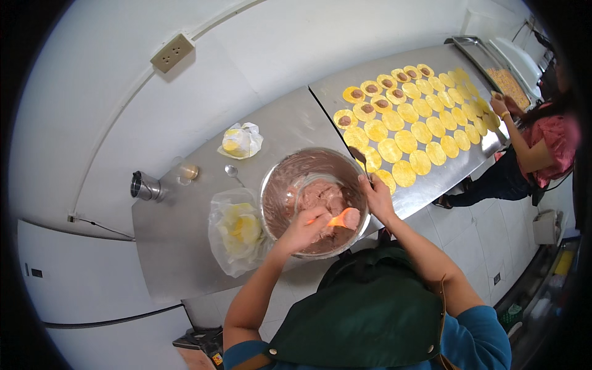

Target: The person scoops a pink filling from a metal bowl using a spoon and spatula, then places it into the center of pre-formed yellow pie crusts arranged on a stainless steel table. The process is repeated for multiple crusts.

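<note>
A large steel mixing bowl (283,171) stands before me with pinkish-brown meat paste (319,195) inside, some smeared up its wall. Over the bowl, my left hand (309,227) grips an orange measuring scoop (341,219) heaped with paste. At the bowl's right rim, my right hand (378,198) holds a metal spoon (360,157), its bowl end pointing away from me. To the right, round yellow wrappers (406,141) lie in rows on the steel table. Several in the far and left rows bear a dollop of paste (371,89).
Left of the bowl are plastic bags with yellow contents (240,229), (238,142), a spoon (231,171), a glass (188,172) and a steel cup (145,186). A co-worker (539,148) handles a piece at the right end, near a metal tray (478,53) of small pieces.
</note>
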A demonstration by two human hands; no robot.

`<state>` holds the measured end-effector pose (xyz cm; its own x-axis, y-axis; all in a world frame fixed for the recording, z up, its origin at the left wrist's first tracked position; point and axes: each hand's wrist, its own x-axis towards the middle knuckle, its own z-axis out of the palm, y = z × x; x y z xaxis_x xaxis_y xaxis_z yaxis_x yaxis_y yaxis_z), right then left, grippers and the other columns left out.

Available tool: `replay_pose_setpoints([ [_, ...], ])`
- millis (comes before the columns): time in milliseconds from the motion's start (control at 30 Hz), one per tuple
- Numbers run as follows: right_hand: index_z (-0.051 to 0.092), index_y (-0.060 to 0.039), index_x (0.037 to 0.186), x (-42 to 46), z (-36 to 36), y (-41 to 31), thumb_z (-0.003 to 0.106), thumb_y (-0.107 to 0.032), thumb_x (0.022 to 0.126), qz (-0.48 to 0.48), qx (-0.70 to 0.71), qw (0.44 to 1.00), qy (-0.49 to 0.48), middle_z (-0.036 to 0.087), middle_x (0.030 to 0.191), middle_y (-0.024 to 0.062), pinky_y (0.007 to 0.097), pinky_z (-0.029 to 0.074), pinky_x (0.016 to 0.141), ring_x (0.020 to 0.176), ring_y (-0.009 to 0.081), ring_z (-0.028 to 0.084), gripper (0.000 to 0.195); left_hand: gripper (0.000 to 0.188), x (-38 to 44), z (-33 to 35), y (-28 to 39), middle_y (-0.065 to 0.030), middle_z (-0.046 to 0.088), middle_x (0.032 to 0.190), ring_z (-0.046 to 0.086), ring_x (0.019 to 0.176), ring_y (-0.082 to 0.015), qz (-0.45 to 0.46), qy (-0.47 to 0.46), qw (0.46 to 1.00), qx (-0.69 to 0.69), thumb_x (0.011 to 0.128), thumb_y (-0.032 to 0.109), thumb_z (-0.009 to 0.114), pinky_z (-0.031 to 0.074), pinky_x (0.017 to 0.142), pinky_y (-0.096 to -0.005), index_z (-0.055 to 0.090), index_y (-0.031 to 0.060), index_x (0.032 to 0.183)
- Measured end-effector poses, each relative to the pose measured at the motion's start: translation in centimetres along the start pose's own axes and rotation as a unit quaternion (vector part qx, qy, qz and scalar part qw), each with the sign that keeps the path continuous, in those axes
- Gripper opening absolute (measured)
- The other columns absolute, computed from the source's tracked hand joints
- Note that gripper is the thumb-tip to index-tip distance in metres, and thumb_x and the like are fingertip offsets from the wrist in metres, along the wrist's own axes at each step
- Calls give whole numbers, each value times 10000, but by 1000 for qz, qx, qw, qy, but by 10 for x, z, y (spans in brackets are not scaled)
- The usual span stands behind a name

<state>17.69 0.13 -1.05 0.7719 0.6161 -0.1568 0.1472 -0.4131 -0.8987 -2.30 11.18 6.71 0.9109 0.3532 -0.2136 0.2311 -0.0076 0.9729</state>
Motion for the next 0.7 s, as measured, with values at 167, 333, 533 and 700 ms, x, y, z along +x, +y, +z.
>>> replay_pose_setpoints([
  [167,556,-113,1106,-32,-51,-30,560,-253,916,-231,-102,968,-13,573,686,137,438,434,551,617,355,577,236,193,-32,-16,26,55,439,649,382,541,-24,-110,103,968,-199,946,229,523,324,445,-208,584,63,870],
  [333,602,-199,1172,-60,-83,-69,620,-68,779,-424,-241,865,-123,533,707,67,371,449,497,583,264,569,415,183,-38,-21,39,67,421,641,362,529,-26,-132,130,966,-183,943,230,527,314,464,-201,587,71,875],
  [533,617,-213,1161,-56,-72,-91,630,-70,743,-520,-344,775,-100,514,677,29,326,438,450,513,206,520,443,261,-29,-18,28,7,478,639,448,554,-94,-48,153,985,64,933,251,522,368,519,-281,580,21,823],
  [700,630,-109,1111,1,-57,-93,598,-142,891,152,-47,852,-499,437,618,-38,217,290,369,429,66,385,225,292,-12,-19,8,-94,531,679,532,626,-188,3,220,947,234,920,258,512,419,596,-345,569,-17,842],
])
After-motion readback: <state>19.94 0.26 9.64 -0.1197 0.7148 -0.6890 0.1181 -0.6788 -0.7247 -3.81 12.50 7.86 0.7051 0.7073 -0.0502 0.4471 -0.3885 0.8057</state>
